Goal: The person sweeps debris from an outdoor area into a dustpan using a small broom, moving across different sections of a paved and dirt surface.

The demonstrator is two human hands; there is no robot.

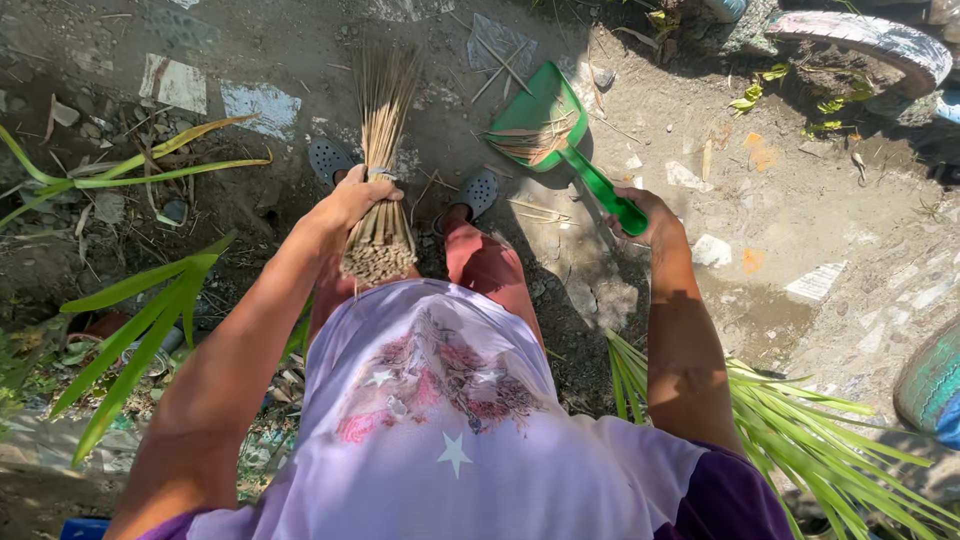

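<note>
My left hand (352, 200) grips a bundle of thin brown sticks, a stick broom (381, 130), near its cut end, with the tips pointing away over the dirt ground. My right hand (648, 215) holds the handle of a green plastic dustpan (545, 105). The pan lies tilted on the ground ahead of me and carries several dry sticks and leaf scraps. Below the hands I see my lilac printed shirt, bare knees and grey perforated clogs (330, 160).
Long green palm leaves (140, 320) lie at the left and at the lower right (800, 430). Painted tyres (870, 40) stand at the upper right and right edge. Stones, paper scraps and loose sticks litter the dirt.
</note>
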